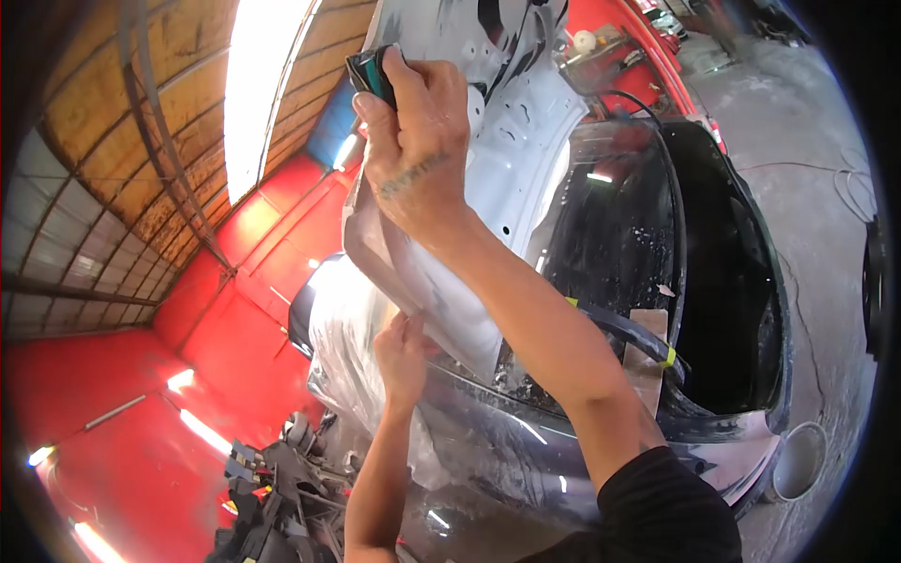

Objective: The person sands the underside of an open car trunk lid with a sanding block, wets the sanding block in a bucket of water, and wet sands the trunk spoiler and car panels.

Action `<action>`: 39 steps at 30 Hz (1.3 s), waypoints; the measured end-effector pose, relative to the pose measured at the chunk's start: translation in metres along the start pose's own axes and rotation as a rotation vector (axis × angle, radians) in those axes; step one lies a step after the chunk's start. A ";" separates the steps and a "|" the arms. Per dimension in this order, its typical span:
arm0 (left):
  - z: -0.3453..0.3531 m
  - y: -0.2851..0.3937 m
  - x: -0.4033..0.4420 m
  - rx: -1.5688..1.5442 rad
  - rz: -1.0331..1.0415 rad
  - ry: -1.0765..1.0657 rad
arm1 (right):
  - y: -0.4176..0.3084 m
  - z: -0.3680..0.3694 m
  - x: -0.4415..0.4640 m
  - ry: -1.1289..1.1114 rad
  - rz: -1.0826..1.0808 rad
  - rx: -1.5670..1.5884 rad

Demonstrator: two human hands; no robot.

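My right hand [418, 141] is raised high, its thumb and fingers closed around a small black and teal sanding block [374, 79]. The block is held up by the top edge of a large grey-white car body panel [432, 281], which stands tilted with patchy, scuffed paint. Lower down, my left hand [402, 355] has its fingers closed at the panel's lower edge; the fingertips are partly hidden there. Below the panel lies a dark car body [507, 432] with dusty, worn paint.
Clear plastic sheeting [352, 328] drapes the car on the left. A dark rear window [610, 206] and an open trunk [727, 281] lie to the right. A bucket [801, 460] stands on the floor. Loose dark parts [282, 488] are piled at lower left, before a red wall [94, 394].
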State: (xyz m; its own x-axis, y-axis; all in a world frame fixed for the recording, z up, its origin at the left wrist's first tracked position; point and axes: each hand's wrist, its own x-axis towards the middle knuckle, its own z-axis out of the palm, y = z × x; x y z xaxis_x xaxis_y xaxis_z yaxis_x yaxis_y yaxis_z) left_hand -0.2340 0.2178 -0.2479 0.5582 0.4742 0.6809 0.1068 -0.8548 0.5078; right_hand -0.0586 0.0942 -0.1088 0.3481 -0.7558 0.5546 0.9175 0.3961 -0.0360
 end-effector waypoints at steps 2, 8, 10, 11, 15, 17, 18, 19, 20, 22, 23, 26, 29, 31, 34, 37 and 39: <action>-0.006 -0.004 -0.002 0.030 -0.022 -0.019 | -0.003 -0.002 -0.012 -0.021 -0.006 -0.020; 0.001 0.000 0.004 -0.001 -0.009 -0.017 | 0.006 -0.011 -0.001 -0.059 -0.076 -0.030; -0.003 0.000 -0.004 0.028 -0.040 -0.014 | 0.004 -0.014 -0.009 -0.101 -0.052 -0.032; -0.002 0.001 -0.002 0.019 -0.043 -0.012 | 0.007 -0.014 -0.015 -0.085 -0.056 0.001; 0.003 0.002 -0.001 -0.029 -0.019 0.015 | 0.014 -0.014 -0.006 -0.043 -0.075 -0.005; 0.002 -0.001 0.001 -0.013 -0.022 0.000 | 0.011 -0.004 0.016 -0.008 -0.044 -0.024; -0.001 -0.003 0.000 -0.002 -0.021 -0.007 | 0.016 -0.001 0.008 0.027 -0.088 -0.035; -0.002 -0.004 0.002 -0.005 -0.015 -0.016 | 0.018 -0.006 -0.004 -0.008 -0.022 -0.017; -0.004 -0.006 0.004 -0.005 -0.009 -0.028 | 0.018 -0.018 -0.024 -0.041 0.045 -0.002; -0.004 -0.007 -0.002 -0.012 -0.031 -0.045 | 0.022 -0.039 -0.079 -0.149 0.336 0.034; -0.003 -0.005 -0.001 -0.018 -0.047 -0.045 | 0.018 -0.043 -0.079 -0.118 0.343 0.069; -0.003 -0.002 0.006 -0.011 -0.025 -0.031 | 0.007 -0.032 -0.045 0.005 0.252 0.161; -0.004 -0.007 0.002 -0.029 -0.040 -0.018 | 0.003 0.002 -0.041 0.160 0.283 -0.039; -0.004 -0.009 -0.001 -0.057 -0.024 -0.012 | -0.005 0.011 -0.094 0.113 0.224 -0.084; -0.005 -0.005 0.001 -0.061 -0.006 -0.024 | -0.009 0.010 -0.106 0.095 0.310 0.091; -0.001 0.010 0.000 -0.066 -0.085 -0.024 | 0.006 0.011 -0.065 0.138 0.359 0.090; -0.002 0.006 -0.001 -0.085 -0.086 -0.017 | 0.013 0.013 -0.091 0.068 0.223 -0.001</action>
State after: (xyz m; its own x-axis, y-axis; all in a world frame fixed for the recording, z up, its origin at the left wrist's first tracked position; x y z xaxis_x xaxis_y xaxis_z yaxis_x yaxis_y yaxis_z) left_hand -0.2359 0.2128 -0.2443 0.5643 0.5402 0.6242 0.0846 -0.7900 0.6072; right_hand -0.0810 0.1747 -0.1486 0.5546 -0.6830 0.4752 0.8165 0.5569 -0.1525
